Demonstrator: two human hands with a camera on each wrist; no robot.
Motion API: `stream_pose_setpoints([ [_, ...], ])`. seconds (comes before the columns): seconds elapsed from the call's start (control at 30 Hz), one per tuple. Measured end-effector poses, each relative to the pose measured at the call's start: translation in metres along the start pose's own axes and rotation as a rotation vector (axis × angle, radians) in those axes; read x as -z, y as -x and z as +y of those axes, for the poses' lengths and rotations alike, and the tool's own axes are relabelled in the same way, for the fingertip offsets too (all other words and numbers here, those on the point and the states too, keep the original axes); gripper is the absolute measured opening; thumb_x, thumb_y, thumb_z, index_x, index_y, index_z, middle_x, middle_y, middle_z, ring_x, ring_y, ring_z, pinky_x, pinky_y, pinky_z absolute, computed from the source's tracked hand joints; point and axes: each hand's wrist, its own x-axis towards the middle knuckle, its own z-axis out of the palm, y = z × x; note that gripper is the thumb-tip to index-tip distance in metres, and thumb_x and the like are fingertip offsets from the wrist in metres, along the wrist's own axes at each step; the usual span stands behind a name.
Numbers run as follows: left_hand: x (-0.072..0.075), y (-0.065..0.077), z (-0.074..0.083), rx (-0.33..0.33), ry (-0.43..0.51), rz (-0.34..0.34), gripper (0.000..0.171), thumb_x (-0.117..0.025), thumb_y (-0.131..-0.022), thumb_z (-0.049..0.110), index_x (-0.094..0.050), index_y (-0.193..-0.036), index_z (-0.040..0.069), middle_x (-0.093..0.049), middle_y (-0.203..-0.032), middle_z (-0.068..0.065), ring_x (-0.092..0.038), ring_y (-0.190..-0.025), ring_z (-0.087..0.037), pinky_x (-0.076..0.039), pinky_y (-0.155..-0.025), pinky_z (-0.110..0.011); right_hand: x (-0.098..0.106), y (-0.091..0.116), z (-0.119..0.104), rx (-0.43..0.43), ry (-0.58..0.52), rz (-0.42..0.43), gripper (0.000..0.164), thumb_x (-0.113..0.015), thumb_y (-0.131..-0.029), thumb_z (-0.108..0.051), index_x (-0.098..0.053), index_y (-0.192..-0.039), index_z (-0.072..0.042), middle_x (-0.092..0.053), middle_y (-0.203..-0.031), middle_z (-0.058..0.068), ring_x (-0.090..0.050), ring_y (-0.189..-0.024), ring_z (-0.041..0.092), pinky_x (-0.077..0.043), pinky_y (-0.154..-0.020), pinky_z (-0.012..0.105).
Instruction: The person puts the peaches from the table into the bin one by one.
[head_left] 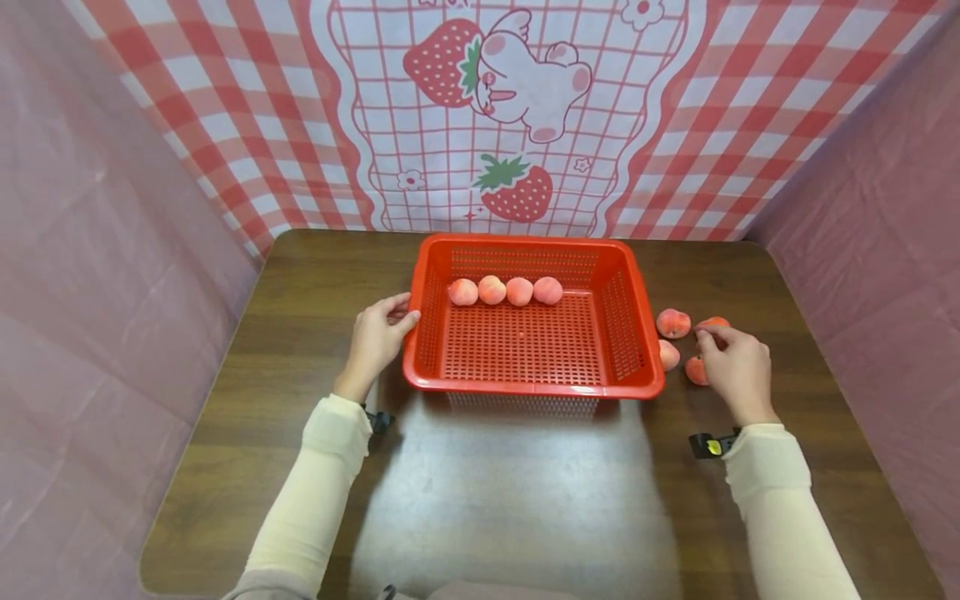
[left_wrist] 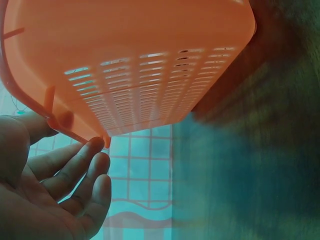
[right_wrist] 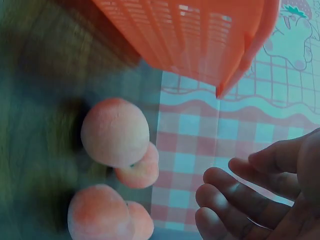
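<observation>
A red plastic basket (head_left: 525,388) with slotted sides stands on the table. Inside, several peaches (head_left: 492,290) line up along its far wall. My left hand (head_left: 377,337) grips the basket's left rim, thumb over the edge; the left wrist view shows its fingertips (left_wrist: 95,145) against the rim from outside. To the right of the basket lies a group of several peaches (head_left: 673,323), seen also as a large peach (right_wrist: 115,132) in the right wrist view. Above them hovers my right hand (head_left: 738,372), its fingers loosely bent with nothing between them.
The brown wooden table (head_left: 285,333) has rounded corners. Behind it hangs a checked cloth (head_left: 270,125) with strawberry prints, and plain pink cloths (head_left: 97,292) hang at both sides. Each wrist carries a small black camera (head_left: 705,446).
</observation>
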Motion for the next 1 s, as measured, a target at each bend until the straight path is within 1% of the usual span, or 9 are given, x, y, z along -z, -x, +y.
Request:
stream_pose_setpoints([
  [0.1,0.000,0.000,0.000,0.000,0.004,0.004,0.040,-0.067,-0.091,0.017,-0.062,-0.127,-0.001,-0.069,-0.113,-0.021,-0.068,-0.104,-0.033,-0.054,-0.094,-0.041,0.003,-0.002,0.004,-0.016,0.016,-0.009,0.030,-0.052,-0.096,-0.017,-0.070,-0.112,0.001,-0.070,-0.098,0.025,-0.062,-0.096,0.046,-0.045,-0.076,0.050],
  [0.2,0.000,0.001,0.000,0.001,0.008,0.007,0.040,-0.067,-0.091,0.016,-0.062,-0.127,-0.002,-0.069,-0.114,-0.022,-0.068,-0.105,-0.034,-0.054,-0.094,-0.042,0.004,-0.004,0.009,-0.026,0.037,-0.031,0.029,-0.054,-0.096,-0.019,-0.069,-0.113,-0.001,-0.070,-0.096,0.024,-0.062,-0.091,0.044,-0.043,-0.070,0.046],
  [0.3,0.000,0.002,0.000,-0.002,0.011,0.008,0.041,-0.066,-0.092,0.015,-0.061,-0.128,-0.003,-0.069,-0.115,-0.023,-0.068,-0.105,-0.035,-0.054,-0.094,-0.042,0.005,-0.004,0.014,-0.038,0.053,-0.084,0.032,-0.055,-0.097,-0.023,-0.067,-0.115,0.000,-0.070,-0.098,0.025,-0.062,-0.090,0.045,-0.044,-0.070,0.048],
  [0.4,0.000,0.002,0.000,-0.005,0.014,0.011,0.040,-0.067,-0.091,0.015,-0.061,-0.127,-0.003,-0.069,-0.114,-0.023,-0.068,-0.104,-0.035,-0.054,-0.094,-0.042,0.006,-0.004,0.019,-0.057,0.074,-0.160,0.038,-0.056,-0.097,-0.027,-0.064,-0.118,0.002,-0.069,-0.103,0.027,-0.061,-0.094,0.048,-0.045,-0.072,0.052],
  [0.53,-0.001,0.002,0.001,-0.012,0.010,0.010,0.040,-0.067,-0.092,0.015,-0.061,-0.127,-0.003,-0.069,-0.114,-0.023,-0.068,-0.103,-0.035,-0.054,-0.093,-0.042,0.005,-0.005,0.027,-0.052,0.124,-0.253,0.044,-0.057,-0.096,-0.030,-0.059,-0.123,0.005,-0.066,-0.107,0.030,-0.058,-0.095,0.051,-0.045,-0.072,0.056],
  [0.63,-0.001,0.002,0.001,-0.012,0.008,0.009,0.040,-0.067,-0.092,0.015,-0.061,-0.127,-0.003,-0.069,-0.114,-0.023,-0.068,-0.103,-0.035,-0.054,-0.093,-0.042,0.004,-0.006,0.034,-0.047,0.159,-0.296,0.048,-0.058,-0.095,-0.030,-0.056,-0.126,0.007,-0.062,-0.110,0.033,-0.056,-0.097,0.055,-0.044,-0.073,0.059],
  [0.77,-0.001,0.001,0.001,-0.011,0.007,0.009,0.041,-0.067,-0.091,0.016,-0.061,-0.127,-0.003,-0.069,-0.114,-0.023,-0.068,-0.103,-0.035,-0.054,-0.093,-0.042,0.001,-0.007,0.040,-0.077,0.180,-0.341,0.054,-0.058,-0.095,-0.031,-0.051,-0.133,0.007,-0.055,-0.123,0.038,-0.051,-0.105,0.059,-0.044,-0.079,0.062],
  [0.87,-0.001,0.001,0.000,-0.010,0.004,0.009,0.041,-0.067,-0.092,0.016,-0.061,-0.127,-0.003,-0.069,-0.114,-0.023,-0.068,-0.103,-0.035,-0.054,-0.093,-0.043,-0.001,-0.008,0.043,-0.107,0.187,-0.376,0.056,-0.057,-0.095,-0.032,-0.048,-0.137,0.005,-0.048,-0.131,0.039,-0.049,-0.110,0.059,-0.043,-0.083,0.063],
  [1.0,-0.001,0.002,0.000,-0.003,0.003,0.009,0.041,-0.066,-0.092,0.017,-0.061,-0.128,-0.002,-0.069,-0.114,-0.023,-0.068,-0.104,-0.035,-0.054,-0.093,-0.043,-0.003,-0.008,0.047,-0.134,0.193,-0.407,0.058,-0.056,-0.096,-0.034,-0.047,-0.137,0.005,-0.046,-0.134,0.038,-0.047,-0.113,0.059,-0.041,-0.087,0.064],
])
